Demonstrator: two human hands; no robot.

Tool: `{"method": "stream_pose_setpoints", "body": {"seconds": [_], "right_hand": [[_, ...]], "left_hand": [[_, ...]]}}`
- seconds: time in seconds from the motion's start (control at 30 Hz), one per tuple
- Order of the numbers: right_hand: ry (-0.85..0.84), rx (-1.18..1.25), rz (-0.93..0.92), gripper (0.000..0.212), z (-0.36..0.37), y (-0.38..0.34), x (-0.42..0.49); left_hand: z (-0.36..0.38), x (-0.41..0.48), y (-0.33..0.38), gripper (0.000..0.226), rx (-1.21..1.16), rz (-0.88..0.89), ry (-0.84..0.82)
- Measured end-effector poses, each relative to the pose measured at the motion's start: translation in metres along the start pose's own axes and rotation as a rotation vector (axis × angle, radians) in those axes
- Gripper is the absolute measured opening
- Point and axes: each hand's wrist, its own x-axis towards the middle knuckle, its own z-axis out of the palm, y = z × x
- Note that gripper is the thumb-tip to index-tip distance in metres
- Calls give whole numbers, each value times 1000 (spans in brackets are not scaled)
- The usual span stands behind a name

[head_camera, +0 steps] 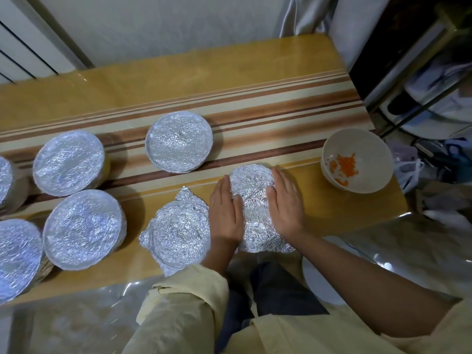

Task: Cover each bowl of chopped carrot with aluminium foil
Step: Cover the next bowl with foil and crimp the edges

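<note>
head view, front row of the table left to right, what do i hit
cut-off covered bowl, whole covered bowl, foil with loose corners, left hand, foil between the hands, right hand, open carrot bowl

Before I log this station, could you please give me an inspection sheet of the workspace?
Surface: striped table under clear plastic.
Job's things: foil-covered bowls left and centre; open bowl of carrot at right; foil sheet at front, shaped foil piece beside it.
Clutter: plastic bag off the table's right end.
Hands: left hand and right hand press flat on the foil sheet.
Cables: nothing seen.
Surroundings: wall behind; shelf at right.
</note>
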Motion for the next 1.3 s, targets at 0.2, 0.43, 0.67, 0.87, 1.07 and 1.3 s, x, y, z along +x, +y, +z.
{"method": "stream_pose_setpoints", "body": {"seconds": [0.2, 0.43, 0.67, 0.87, 1.07, 1.3], "right_hand": [[29, 1, 21, 55, 2, 1, 2], [0, 125, 58, 42, -6, -1, 7], [-225, 385, 203, 30, -33, 5, 27], [-187, 287, 323, 39, -31, 11, 19], [-13, 414, 493, 21, -26, 8, -9], [32, 496, 608, 27, -20, 9, -40]], "left_hand": [[3, 1, 0, 55, -57, -70, 32], [1, 1, -3, 61, -71, -94, -30], [-30, -8, -7, 66, -139, -525, 55], [-41, -14, -10, 79, -933, -1148, -47], [-41, -14, -20, 80, -1179, -1080, -90], [-42, -8, -16, 58, -1128, -1028, -80]]}}
